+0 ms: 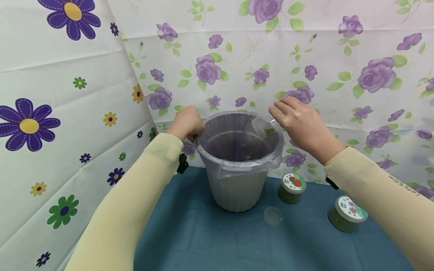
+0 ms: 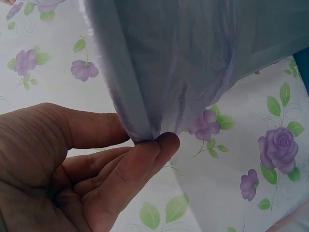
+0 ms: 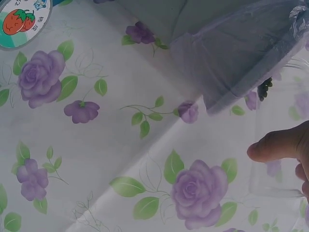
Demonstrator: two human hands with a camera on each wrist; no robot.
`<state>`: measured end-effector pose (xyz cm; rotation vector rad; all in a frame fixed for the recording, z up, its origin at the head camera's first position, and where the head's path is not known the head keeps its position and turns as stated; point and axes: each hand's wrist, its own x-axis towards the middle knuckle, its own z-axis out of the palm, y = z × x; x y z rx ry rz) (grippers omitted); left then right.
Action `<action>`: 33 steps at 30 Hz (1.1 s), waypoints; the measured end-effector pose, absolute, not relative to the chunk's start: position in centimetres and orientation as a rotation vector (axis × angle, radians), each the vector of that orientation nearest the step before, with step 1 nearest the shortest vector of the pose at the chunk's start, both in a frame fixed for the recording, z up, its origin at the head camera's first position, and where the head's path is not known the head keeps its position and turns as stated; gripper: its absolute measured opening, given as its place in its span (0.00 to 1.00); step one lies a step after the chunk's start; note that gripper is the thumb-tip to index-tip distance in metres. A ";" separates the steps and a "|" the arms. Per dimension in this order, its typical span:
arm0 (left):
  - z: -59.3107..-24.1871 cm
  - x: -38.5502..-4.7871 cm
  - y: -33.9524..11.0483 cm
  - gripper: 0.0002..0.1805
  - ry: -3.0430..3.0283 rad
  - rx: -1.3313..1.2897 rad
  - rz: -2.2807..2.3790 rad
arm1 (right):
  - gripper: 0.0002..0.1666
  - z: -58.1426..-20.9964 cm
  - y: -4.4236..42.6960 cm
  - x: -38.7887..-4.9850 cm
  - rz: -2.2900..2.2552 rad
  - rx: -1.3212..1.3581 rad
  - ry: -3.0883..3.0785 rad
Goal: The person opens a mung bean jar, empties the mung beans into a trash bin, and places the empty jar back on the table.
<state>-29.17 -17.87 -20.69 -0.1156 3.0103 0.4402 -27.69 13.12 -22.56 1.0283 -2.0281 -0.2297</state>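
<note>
A light grey bin (image 1: pixel 237 192) stands on the table, lined with a translucent purple bag (image 1: pixel 237 169) folded over its rim. My left hand (image 1: pixel 188 124) pinches the bag-covered rim at the left; thumb and fingertips meet on it in the left wrist view (image 2: pixel 111 164). At the bin's right side my right hand (image 1: pixel 301 122) holds a clear plastic jar (image 1: pixel 262 126), tipped with its mouth toward the inside of the bin. Some green-brown bits show in the jar. In the right wrist view the thumb (image 3: pixel 277 145) lies against its clear wall.
A clear round lid (image 1: pixel 272 216) lies on the blue tablecloth (image 1: pixel 203 237) before the bin. Right of it stand two lidded jars with dark contents, one with a tomato-like label (image 1: pixel 293 182), one with a pink-flower label (image 1: pixel 352 209). Floral sheets (image 1: pixel 237 56) hang behind and at left.
</note>
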 end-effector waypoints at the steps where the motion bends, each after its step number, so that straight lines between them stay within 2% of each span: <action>1: -20.7 -29.2 -17.9 0.04 3.010 -0.115 0.437 | 0.30 -22.6 13.1 -27.7 -0.240 1.032 -2.027; 33: -20.7 -29.2 -17.9 0.04 3.008 -0.105 0.451 | 0.29 -22.9 13.0 -27.9 -0.354 1.064 -2.008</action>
